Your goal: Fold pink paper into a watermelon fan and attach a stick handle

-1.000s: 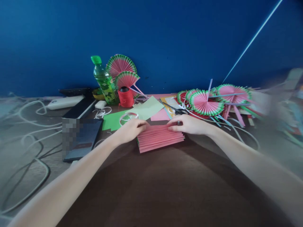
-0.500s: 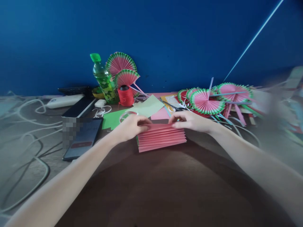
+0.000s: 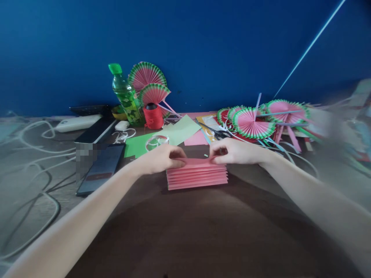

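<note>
A sheet of pink pleated paper (image 3: 197, 178) lies in front of me on the dark table, its folds running left to right. My left hand (image 3: 160, 159) pinches its far edge near the left corner, thumb on the near side. At the far edge's right part, my right hand (image 3: 234, 151) pinches the same paper between thumb and fingers. Between the two hands the upper fold bows slightly. Just beyond my right hand lie scissors (image 3: 219, 134). Past my left hand, a roll of clear tape (image 3: 157, 142) rests on green paper (image 3: 131, 145).
Finished pink-and-green paper fans (image 3: 253, 123) lie at the right, and others (image 3: 147, 77) lean on the blue wall. A green bottle (image 3: 124, 92) and a red thread spool (image 3: 153, 116) stand at the back. A phone (image 3: 104, 170) and white cables (image 3: 37, 150) are on the left.
Both hands and the paper's far edge have come a little nearer to me. The pleats sit more level and closer together. More of the scissors and the tape roll shows.
</note>
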{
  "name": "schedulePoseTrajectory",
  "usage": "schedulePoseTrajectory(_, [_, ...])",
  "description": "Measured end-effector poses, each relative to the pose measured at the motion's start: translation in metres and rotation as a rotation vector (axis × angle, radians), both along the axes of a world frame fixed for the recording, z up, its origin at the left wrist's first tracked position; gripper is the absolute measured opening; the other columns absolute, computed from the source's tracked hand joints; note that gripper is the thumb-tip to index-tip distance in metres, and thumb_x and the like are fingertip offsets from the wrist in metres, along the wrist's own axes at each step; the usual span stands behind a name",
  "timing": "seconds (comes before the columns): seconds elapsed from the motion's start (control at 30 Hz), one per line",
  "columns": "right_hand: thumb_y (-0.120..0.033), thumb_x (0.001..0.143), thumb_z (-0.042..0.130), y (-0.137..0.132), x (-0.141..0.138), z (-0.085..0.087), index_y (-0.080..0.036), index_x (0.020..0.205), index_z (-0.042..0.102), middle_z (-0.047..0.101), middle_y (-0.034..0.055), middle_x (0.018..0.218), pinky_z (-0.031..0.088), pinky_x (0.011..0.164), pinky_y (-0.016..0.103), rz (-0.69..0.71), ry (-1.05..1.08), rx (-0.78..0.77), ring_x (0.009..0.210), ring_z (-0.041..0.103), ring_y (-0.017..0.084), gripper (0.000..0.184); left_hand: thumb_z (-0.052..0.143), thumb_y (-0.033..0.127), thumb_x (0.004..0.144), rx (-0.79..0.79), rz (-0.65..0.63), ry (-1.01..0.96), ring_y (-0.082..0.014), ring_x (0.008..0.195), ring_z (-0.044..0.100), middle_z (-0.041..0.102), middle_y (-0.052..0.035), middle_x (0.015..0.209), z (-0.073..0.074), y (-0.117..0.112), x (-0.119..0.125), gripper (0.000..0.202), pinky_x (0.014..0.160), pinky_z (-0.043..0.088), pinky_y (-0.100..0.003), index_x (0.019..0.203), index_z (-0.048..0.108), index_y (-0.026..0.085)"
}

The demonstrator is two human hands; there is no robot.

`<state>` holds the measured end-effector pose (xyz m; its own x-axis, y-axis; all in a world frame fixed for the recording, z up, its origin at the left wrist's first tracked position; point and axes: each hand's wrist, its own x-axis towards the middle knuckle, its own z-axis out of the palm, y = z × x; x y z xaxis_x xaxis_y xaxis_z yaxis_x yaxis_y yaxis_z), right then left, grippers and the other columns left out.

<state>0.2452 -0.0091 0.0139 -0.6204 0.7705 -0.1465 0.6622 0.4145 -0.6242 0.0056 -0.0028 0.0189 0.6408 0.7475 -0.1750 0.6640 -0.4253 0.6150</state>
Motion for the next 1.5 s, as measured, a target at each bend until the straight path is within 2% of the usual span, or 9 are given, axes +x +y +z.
schedulePoseTrajectory(0.17, [-0.031,0.074,0.054,-0.008,-0.005,-0.002,-0.018,0.08,0.063,0.06,-0.0001,0.071,0.034,0.055,0.024,0.105,-0.031,-0.056,0.062,0.049,0.011,0.017,0.051,0.036,0.073,-0.054,-0.061,0.087,-0.0112,0.063,0.049,0.06,0.002,0.072,-0.001,-0.007,0.002,0.022,0.058,0.034,-0.023,0.081,0.062,0.018])
schedulePoseTrajectory(0.33, [-0.032,0.075,0.053,-0.007,-0.008,-0.009,-0.017,0.075,0.062,0.06,0.0007,0.069,0.033,0.052,0.024,0.074,-0.072,-0.042,0.059,0.048,0.011,0.017,0.049,0.038,0.074,-0.009,-0.073,0.125,-0.0103,0.057,0.043,0.053,0.0029,0.063,-0.011,-0.006,0.002,0.023,0.052,0.029,-0.023,0.075,0.06,0.018])
schedulePoseTrajectory(0.5, [-0.032,0.077,0.051,-0.006,-0.009,-0.015,-0.018,0.075,0.06,0.06,0.0006,0.069,0.032,0.052,0.024,0.072,-0.104,-0.005,0.058,0.048,0.011,0.017,0.048,0.037,0.075,0.078,-0.096,0.148,-0.0112,0.057,0.045,0.055,0.0022,0.063,-0.018,-0.004,0.002,0.022,0.053,0.03,-0.024,0.075,0.06,0.018])
schedulePoseTrajectory(0.77, [-0.023,0.08,0.048,-0.009,-0.015,-0.02,-0.016,0.083,0.059,0.061,0.0058,0.083,0.034,0.064,0.026,0.069,-0.179,0.289,0.074,0.053,0.016,0.014,0.047,0.029,0.079,0.281,-0.117,0.17,-0.017,0.074,0.055,0.062,-0.0044,0.081,-0.021,-0.003,0.002,0.019,0.066,0.038,-0.027,0.084,0.06,0.017])
schedulePoseTrajectory(1.07, [-0.019,0.083,0.044,-0.013,-0.02,-0.022,-0.016,0.08,0.057,0.061,0.0054,0.082,0.029,0.056,0.026,0.055,-0.337,0.509,0.072,0.054,0.015,0.014,0.045,0.027,0.081,0.46,-0.14,0.214,-0.0188,0.078,0.056,0.06,-0.0063,0.084,-0.03,-0.001,0.001,0.017,0.065,0.039,-0.028,0.086,0.057,0.016])
schedulePoseTrajectory(1.2, [-0.017,0.084,0.042,-0.014,-0.018,-0.017,-0.018,0.084,0.057,0.061,0.0051,0.087,0.036,0.06,0.026,-0.044,-0.212,0.616,0.078,0.055,0.016,0.015,0.042,0.022,0.083,0.58,-0.053,0.175,-0.0167,0.079,0.055,0.059,-0.0048,0.086,-0.022,-0.003,0.002,0.014,0.068,0.04,-0.027,0.085,0.055,0.016])
schedulePoseTrajectory(1.37, [-0.016,0.087,0.037,-0.021,-0.013,-0.008,-0.021,0.089,0.057,0.058,0.007,0.09,0.041,0.072,0.032,-0.159,-0.023,0.994,0.087,0.053,0.019,0.021,0.034,0.016,0.084,0.979,0.088,0.157,-0.0182,0.083,0.052,0.055,-0.0069,0.088,0.001,-0.019,0.006,0.02,0.072,0.04,-0.029,0.086,0.054,0.016])
schedulePoseTrajectory(1.43, [-0.017,0.087,0.038,-0.023,-0.012,-0.007,-0.022,0.087,0.057,0.058,0.0064,0.09,0.04,0.076,0.034,-0.134,0.011,1.055,0.088,0.053,0.019,0.019,0.035,0.016,0.083,1.069,0.098,0.166,-0.0195,0.084,0.052,0.055,-0.007,0.087,0.007,-0.026,0.007,0.02,0.073,0.04,-0.032,0.083,0.055,0.017])
schedulePoseTrajectory(1.5, [-0.017,0.086,0.04,-0.023,-0.011,-0.007,-0.023,0.085,0.056,0.059,0.0058,0.092,0.04,0.077,0.034,-0.063,0.027,1.011,0.088,0.053,0.019,0.017,0.038,0.015,0.08,1.053,0.097,0.185,-0.0205,0.085,0.052,0.055,-0.0069,0.087,0.008,-0.03,0.008,0.016,0.074,0.04,-0.033,0.082,0.055,0.017])
